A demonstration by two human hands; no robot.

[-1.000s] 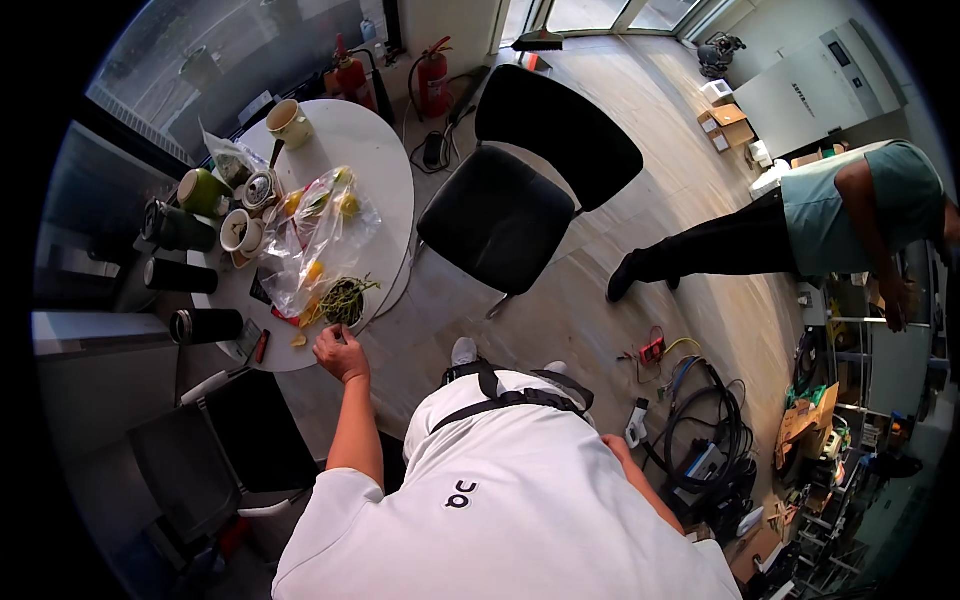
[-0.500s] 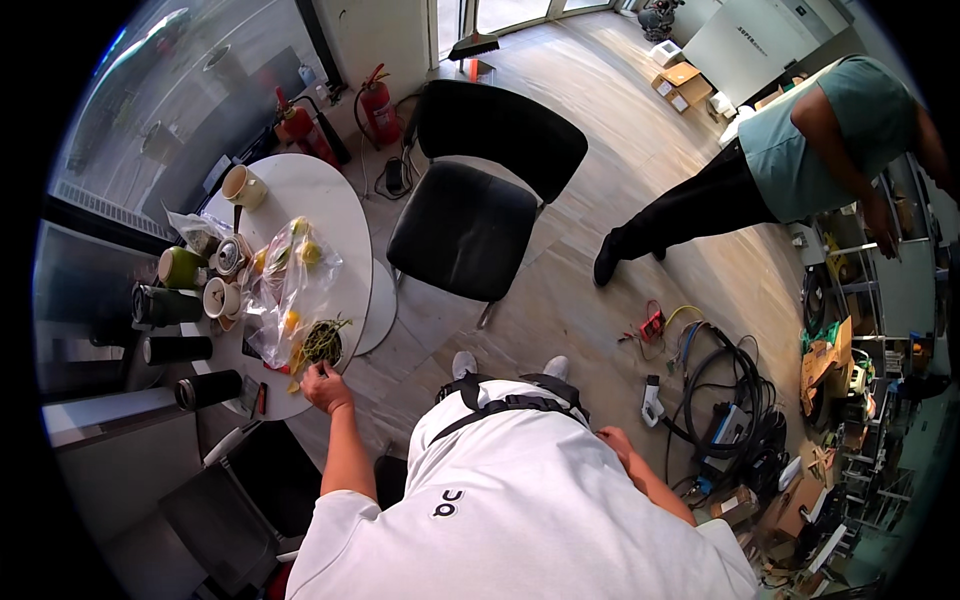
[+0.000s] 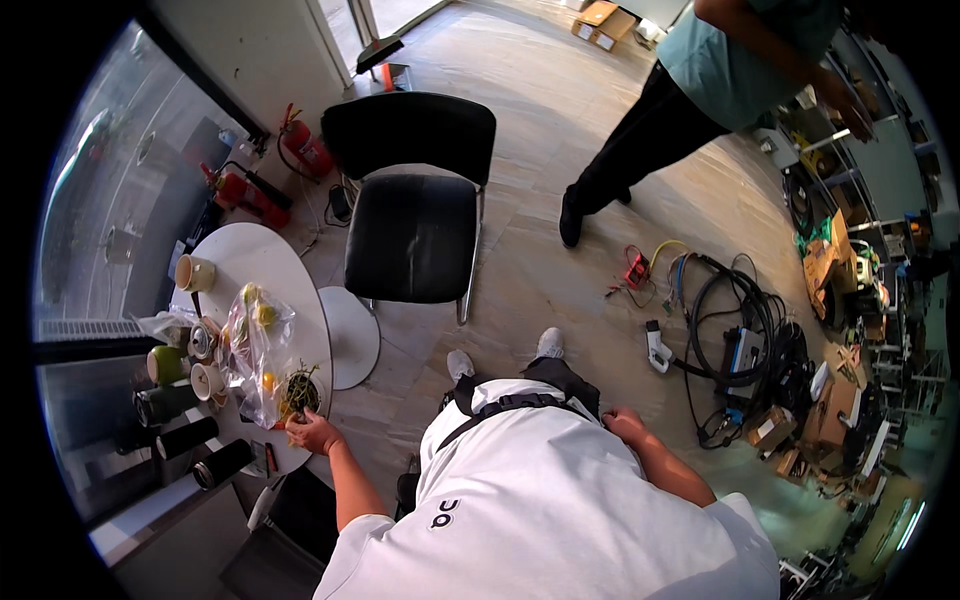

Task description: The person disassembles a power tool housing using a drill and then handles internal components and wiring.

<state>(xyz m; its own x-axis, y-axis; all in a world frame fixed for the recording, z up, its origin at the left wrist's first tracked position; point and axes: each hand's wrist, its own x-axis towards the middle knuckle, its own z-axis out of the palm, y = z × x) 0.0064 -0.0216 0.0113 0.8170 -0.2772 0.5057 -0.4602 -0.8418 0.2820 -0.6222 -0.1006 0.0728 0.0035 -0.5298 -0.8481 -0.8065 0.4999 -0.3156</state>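
Note:
At the near edge of the round white table (image 3: 312,300), my left hand (image 3: 314,433) is closed, its fingertips pressed together beside a dark bowl of thin green stems (image 3: 299,393). What lies between those fingers is too small to make out. A clear plastic bag (image 3: 255,345) with yellow-green and orange fruit rests just beyond the bowl. My right hand (image 3: 624,424) hangs low by my right hip, against the dark trousers, with its fingertips hidden.
Cups and tumblers, including a beige mug (image 3: 195,273), crowd the table's left side. A black chair (image 3: 415,235) stands ahead, with fire extinguishers (image 3: 306,148) behind. Coiled black cables (image 3: 735,330) lie on the right floor. Another person (image 3: 660,130) stands at upper right.
The view has shifted, so table and chair sit further left. My left hand stays at the bowl. My right hand shows more fully beside my hip. The other person still stands at right.

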